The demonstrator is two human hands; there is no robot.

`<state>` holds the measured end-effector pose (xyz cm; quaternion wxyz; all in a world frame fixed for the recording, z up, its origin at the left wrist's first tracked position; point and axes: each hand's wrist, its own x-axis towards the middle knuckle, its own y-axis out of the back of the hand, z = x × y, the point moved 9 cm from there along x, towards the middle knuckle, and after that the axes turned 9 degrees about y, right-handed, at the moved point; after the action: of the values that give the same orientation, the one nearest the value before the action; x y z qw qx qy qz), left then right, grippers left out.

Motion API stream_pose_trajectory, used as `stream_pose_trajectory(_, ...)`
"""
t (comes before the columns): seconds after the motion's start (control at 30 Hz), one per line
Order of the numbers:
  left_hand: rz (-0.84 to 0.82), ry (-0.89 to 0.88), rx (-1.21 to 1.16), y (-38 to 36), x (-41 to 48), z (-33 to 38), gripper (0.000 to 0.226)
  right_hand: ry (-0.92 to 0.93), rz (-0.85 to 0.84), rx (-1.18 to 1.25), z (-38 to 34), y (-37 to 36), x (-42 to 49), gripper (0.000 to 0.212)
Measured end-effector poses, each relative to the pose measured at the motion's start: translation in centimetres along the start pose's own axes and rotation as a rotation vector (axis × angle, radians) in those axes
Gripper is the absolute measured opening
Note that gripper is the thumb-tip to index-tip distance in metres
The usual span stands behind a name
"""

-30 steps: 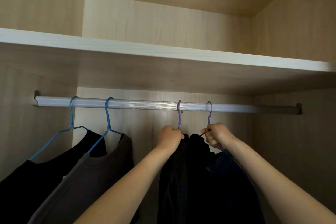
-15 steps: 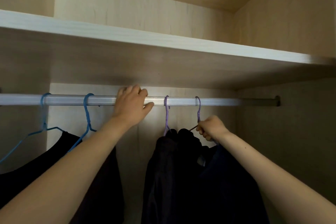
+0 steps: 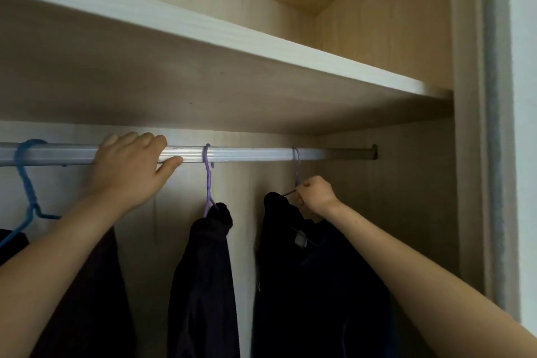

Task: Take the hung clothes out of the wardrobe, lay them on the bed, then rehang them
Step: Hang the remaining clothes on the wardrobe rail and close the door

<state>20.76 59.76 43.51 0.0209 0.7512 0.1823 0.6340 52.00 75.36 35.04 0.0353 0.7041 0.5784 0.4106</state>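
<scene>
Dark garment (image 3: 313,299), hanging from wardrobe rail (image 3: 247,154) on right purple hanger (image 3: 296,166), whose wire right hand (image 3: 315,196) pinches below the hook; second dark garment (image 3: 203,285) on left purple hanger (image 3: 207,180) alongside; left hand (image 3: 130,168) curled round the rail, near blue hanger (image 3: 27,183).

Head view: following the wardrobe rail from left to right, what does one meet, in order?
blue hanger → left hand gripping the rail → first purple hanger → second purple hanger, pinched by the right hand → end bracket
</scene>
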Motion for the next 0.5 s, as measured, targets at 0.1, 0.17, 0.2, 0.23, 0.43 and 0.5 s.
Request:
stream_pose_trajectory(0.1,-0.023,0.003,0.010,-0.1,0.1,0.1,0.050,-0.027,0.029,-0.034,1.4,0.7,0.7,0.032)
stream_pose_trajectory(0.17,-0.020,0.004,0.012,-0.1,0.1,0.2,0.050,-0.047,0.053,-0.063,2.2,1.3,1.2,0.031)
stream_pose_trajectory(0.2,-0.017,0.006,0.011,-0.1,0.1,0.2,0.050,-0.057,0.062,-0.083,2.6,1.7,1.3,0.028)
stream_pose_trajectory(0.23,-0.010,0.005,0.008,0.0,0.1,0.2,0.050,-0.066,0.073,-0.103,3.1,2.1,1.4,0.026)
stream_pose_trajectory(0.43,0.001,-0.002,0.008,-0.2,0.3,0.2,0.050,-0.122,0.111,-0.150,5.8,4.6,2.3,0.026)
stream_pose_trajectory(0.5,-0.001,0.002,0.020,-0.4,0.4,0.1,0.050,-0.121,0.115,-0.180,6.5,5.3,2.7,0.026)
